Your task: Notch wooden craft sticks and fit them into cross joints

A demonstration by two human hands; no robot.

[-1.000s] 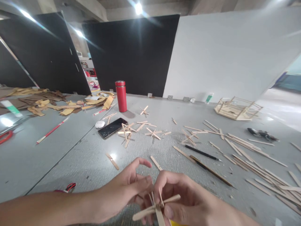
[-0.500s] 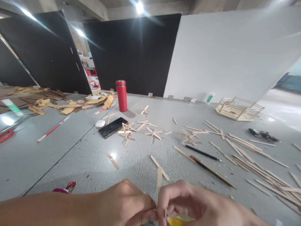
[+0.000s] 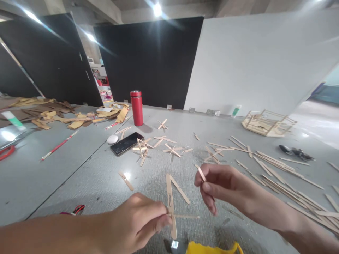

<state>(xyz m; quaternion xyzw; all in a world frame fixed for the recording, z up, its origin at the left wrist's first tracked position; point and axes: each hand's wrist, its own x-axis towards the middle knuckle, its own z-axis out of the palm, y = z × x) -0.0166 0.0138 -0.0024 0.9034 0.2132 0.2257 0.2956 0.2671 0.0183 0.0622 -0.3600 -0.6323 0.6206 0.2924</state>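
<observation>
Fingers of the left hand (image 3: 143, 222) grip crossed sticks (image 3: 170, 206) near their crossing, lower centre of frame; ends project up, down and right. Right hand (image 3: 229, 185), right of centre, pinches another stick (image 3: 201, 174). Yellow object (image 3: 205, 249): bottom edge.

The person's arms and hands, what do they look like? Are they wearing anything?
The bare, ungloved left hand and bare, ungloved right hand are ordinary human hands, with fingers and thumbs. The slim left forearm and slim right forearm show no sleeves up to the picture's edges. I see no watch or bracelet.
</observation>
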